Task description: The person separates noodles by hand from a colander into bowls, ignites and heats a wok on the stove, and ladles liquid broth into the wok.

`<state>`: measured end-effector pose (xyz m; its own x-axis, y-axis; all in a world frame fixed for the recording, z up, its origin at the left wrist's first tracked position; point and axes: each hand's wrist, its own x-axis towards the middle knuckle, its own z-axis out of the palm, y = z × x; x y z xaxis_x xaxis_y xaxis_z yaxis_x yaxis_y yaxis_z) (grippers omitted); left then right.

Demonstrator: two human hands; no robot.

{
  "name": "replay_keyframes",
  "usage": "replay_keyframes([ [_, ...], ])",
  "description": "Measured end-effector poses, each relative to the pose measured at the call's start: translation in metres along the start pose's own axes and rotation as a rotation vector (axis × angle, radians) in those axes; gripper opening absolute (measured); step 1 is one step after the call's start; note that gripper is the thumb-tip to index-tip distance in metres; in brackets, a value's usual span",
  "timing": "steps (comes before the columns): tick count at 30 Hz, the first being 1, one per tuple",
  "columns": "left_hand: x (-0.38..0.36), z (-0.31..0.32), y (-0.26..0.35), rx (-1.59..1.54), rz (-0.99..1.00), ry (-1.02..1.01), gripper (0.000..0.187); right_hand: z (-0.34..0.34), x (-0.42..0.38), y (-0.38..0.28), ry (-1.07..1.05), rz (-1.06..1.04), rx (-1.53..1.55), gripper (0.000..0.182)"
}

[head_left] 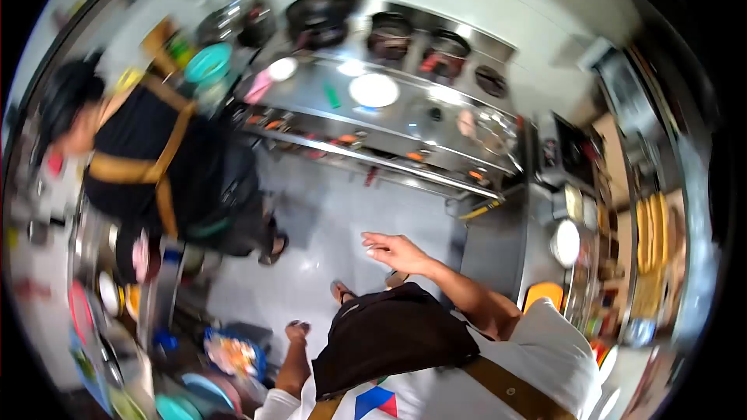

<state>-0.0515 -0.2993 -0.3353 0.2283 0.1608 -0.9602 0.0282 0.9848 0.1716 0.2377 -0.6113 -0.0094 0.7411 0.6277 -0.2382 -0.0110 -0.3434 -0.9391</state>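
Observation:
My right hand [395, 253] is stretched out over the grey floor [311, 187], fingers extended and nothing in them. Lower and to the left hangs my left hand [297, 330] beside my dark apron [389, 334]; it is small and blurred, so its fingers cannot be made out. Nearest to it is a blue basket [263, 356] with a pale, mixed load. Beyond my right hand stands a steel stove counter [311, 97], bearing a white plate [381, 90], a green object [332, 96] and a metal lid [494, 131]. Neither hand touches the counter.
A co-worker [156, 155] in black with tan straps bends over the left side. Several dark pots [389, 35] line the back of the stove. At right are a steel counter [498, 241], a white bowl [566, 243] and an oven-like appliance [564, 148]. Basins [183, 407] stand lower left.

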Motion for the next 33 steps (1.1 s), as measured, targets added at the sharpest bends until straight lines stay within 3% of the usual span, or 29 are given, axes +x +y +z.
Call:
replay_keyframes([
  [2,-0.02,0.066,-0.024,0.562,0.151,-0.264,0.01,-0.023,-0.017,-0.014,0.107,0.063,-0.068,0.044],
  [3,-0.032,0.107,-0.035,1.012,0.277,-0.203,0.012,-0.033,-0.026,-0.002,0.203,0.089,-0.064,0.04],
  [4,-0.044,0.142,-0.042,1.248,0.325,-0.26,0.023,-0.048,-0.037,0.005,0.254,0.086,-0.042,0.04],
  [6,-0.055,0.204,-0.053,1.396,0.365,-0.395,0.024,-0.08,-0.063,0.02,0.383,0.247,0.062,0.036],
  [8,-0.042,0.253,-0.065,1.302,0.248,-0.391,0.023,-0.106,-0.089,0.057,0.593,0.227,0.104,0.034],
  [9,0.01,0.266,-0.047,0.989,-0.136,-0.524,0.028,-0.121,-0.104,0.069,0.672,0.255,0.207,0.034],
  [10,0.024,0.277,-0.071,1.338,0.587,-0.713,0.018,-0.135,-0.118,0.079,0.74,0.275,0.316,0.035],
  [11,0.021,0.295,-0.076,1.418,0.781,-0.885,0.016,-0.149,-0.13,0.086,0.808,0.289,0.427,0.033],
  [12,0.014,0.312,-0.083,1.456,0.77,-0.918,0.016,-0.164,-0.14,0.093,0.852,0.292,0.448,0.033],
  [14,0.007,0.337,-0.1,2.037,0.723,-0.506,0.027,-0.189,-0.161,0.105,1.021,0.335,0.586,0.032],
  [17,-0.01,0.355,-0.131,1.889,0.119,-0.119,0.028,-0.22,-0.187,0.12,1.149,0.367,0.675,0.032],
  [18,-0.004,0.358,-0.136,1.973,0.103,-0.194,0.03,-0.23,-0.192,0.124,1.176,0.366,0.69,0.031],
  [19,0.007,0.359,-0.137,2.166,0.151,-0.403,0.036,-0.239,-0.196,0.129,1.184,0.371,0.699,0.031],
  [20,-0.002,0.368,-0.146,2.387,0.242,-0.708,0.043,-0.247,-0.2,0.136,1.203,0.364,0.699,0.031],
  [21,0.0,0.378,-0.152,2.519,0.209,-1.293,0.051,-0.253,-0.204,0.141,1.219,0.36,0.699,0.03],
  [22,0.0,0.374,-0.162,2.543,0.381,-1.018,0.051,-0.258,-0.205,0.146,1.221,0.367,0.704,0.03],
  [23,0.003,0.374,-0.175,2.52,0.434,-0.95,0.05,-0.262,-0.206,0.149,1.247,0.354,0.724,0.029],
  [28,-0.011,0.416,-0.215,2.422,0.535,-0.985,0.047,-0.284,-0.196,0.163,1.283,0.315,0.769,0.029],
  [31,-0.02,0.446,-0.212,2.461,0.384,-0.945,0.03,-0.299,-0.191,0.17,1.344,0.307,0.772,0.028],
  [33,0.011,0.457,-0.209,2.227,0.416,-1.153,0.026,-0.316,-0.191,0.161,1.41,0.365,0.644,0.025],
])
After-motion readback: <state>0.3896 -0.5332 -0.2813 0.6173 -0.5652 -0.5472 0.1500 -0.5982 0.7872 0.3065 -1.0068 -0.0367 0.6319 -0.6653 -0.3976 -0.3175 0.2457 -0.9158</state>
